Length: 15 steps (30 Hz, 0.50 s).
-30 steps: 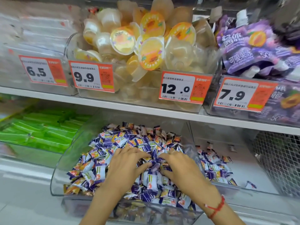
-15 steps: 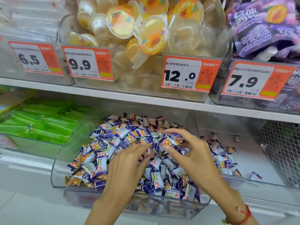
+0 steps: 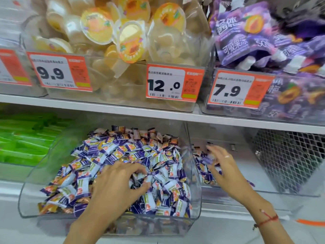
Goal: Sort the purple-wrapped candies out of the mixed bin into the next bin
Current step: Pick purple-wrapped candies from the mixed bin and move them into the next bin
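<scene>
1. While the left hand point(image 3: 119, 184) lay spread over the heap in the mixed bin point(image 3: 28, 196), its fingers curled down among the wrappers, though whether they pinched one could not be told.
2. Right of the mixed bin, past its clear side wall, the right hand point(image 3: 222, 170) hovered over the next bin point(image 3: 246, 189), blurred, with a purple-wrapped candy point(image 3: 208, 160) at its fingertips; whether it was gripped or already let go could not be told.
3. Under that hand, against the wall shared with the mixed bin, lay a small pile of sorted candies point(image 3: 204, 175).
4. Within the mixed bin, purple, pale and orange-marked candies point(image 3: 109, 155) were piled high, nearly to its rim.
5. A red string bracelet point(image 3: 268, 220) circled the right wrist.
6. Above the mixed bin, on the upper shelf point(image 3: 158, 114), stood a clear bin of jelly cups point(image 3: 130, 43) with price tags 9.9 point(image 3: 59, 72) and 12.0 point(image 3: 174, 83).
7. Up and right of the mixed bin were purple pouches point(image 3: 246, 36) behind a 7.9 tag point(image 3: 237, 89).
8. Left of the mixed bin lay green packets point(image 3: 22, 143).
</scene>
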Available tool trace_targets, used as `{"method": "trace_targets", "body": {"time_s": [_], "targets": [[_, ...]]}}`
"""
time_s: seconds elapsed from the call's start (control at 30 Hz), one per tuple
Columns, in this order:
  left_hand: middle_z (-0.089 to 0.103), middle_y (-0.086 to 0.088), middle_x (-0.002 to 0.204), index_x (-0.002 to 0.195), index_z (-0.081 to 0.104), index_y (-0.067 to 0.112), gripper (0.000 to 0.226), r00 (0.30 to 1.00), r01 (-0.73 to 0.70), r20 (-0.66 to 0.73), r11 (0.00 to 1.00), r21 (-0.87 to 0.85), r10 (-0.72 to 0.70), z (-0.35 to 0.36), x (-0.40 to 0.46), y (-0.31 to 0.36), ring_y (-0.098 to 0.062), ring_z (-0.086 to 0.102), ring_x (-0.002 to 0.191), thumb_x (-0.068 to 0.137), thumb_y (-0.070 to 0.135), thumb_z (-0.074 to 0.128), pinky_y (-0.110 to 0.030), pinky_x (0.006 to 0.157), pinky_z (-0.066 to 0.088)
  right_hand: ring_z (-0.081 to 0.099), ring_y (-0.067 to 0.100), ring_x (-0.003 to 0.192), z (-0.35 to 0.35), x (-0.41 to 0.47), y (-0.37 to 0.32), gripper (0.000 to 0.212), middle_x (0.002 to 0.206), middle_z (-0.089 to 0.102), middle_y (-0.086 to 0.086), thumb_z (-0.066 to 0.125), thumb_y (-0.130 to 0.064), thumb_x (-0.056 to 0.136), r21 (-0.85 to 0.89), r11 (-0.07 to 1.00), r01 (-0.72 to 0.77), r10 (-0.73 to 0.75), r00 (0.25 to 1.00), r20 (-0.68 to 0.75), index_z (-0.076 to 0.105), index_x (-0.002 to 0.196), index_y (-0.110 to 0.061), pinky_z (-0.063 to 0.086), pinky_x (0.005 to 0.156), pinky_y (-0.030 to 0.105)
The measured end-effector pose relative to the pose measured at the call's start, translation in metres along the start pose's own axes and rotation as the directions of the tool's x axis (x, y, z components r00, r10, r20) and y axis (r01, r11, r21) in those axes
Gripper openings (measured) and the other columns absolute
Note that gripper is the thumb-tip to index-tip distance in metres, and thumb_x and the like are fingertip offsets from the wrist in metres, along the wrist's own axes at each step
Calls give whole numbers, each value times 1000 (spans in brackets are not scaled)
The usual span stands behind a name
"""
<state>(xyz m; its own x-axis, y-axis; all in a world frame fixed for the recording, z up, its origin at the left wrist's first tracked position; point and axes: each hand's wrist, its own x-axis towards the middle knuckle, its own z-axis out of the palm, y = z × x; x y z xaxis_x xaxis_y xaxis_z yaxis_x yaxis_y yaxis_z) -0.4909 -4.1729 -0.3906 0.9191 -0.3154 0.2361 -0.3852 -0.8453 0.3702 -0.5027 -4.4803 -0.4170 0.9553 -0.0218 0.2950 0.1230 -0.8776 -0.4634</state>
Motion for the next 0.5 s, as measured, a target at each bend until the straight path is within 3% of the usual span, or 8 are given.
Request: {"method": "trace_targets", "body": {"time_s": [0.03,0.1,0.23,0.37,0.43,0.5], "targets": [[56,25,91,102,57,48,30,999,21,39,1000,-17,-20,-1,1,0,-5,54,96,76,64,61,-29,85,47,34,27,135,2,1,8,52,147,35,0,53,-7,95,-26,998,-63,65,992,109,39,136,-35,30,111,36],[57,28,91,106,58,49,32,997,42,66,997,-63,-38,-1,5,0,-2,55,95,76,56,67,-32,90,47,28,21,140,-2,-1,16,47,152,31,-5,51,-9,95,-71,990,-118,128,980,153,47,136,-32,30,112,37],[62,23,99,118,61,46,31,1000,31,4,999,16,-31,-2,9,3,-3,57,91,88,51,57,-28,89,43,53,13,116,-21,-7,-11,34,124,58,-13,57,-9,93,8,1000,18,-17,994,-106,63,114,-35,45,95,31],[68,18,101,113,68,35,26,987,-5,-163,1000,-2,5,-3,7,-4,-7,64,86,87,34,66,-28,79,47,58,1,80,-26,-19,-97,24,93,63,-21,60,-8,87,155,960,234,-159,908,-387,69,96,-28,42,70,10],[70,14,100,108,70,31,27,962,4,-274,1000,-25,-11,-7,3,-11,-10,67,88,82,24,74,-31,75,53,57,-4,81,-11,-20,-135,24,101,63,-20,62,-11,90,178,949,261,-211,944,-255,67,104,-30,43,73,7],[70,13,101,108,70,30,28,948,15,-317,999,-30,-24,-13,-3,-19,-11,67,90,81,24,74,-32,75,53,50,-1,113,8,-8,-156,35,132,51,-15,55,-28,96,55,989,137,-141,987,74,52,130,-34,42,96,16]]}}
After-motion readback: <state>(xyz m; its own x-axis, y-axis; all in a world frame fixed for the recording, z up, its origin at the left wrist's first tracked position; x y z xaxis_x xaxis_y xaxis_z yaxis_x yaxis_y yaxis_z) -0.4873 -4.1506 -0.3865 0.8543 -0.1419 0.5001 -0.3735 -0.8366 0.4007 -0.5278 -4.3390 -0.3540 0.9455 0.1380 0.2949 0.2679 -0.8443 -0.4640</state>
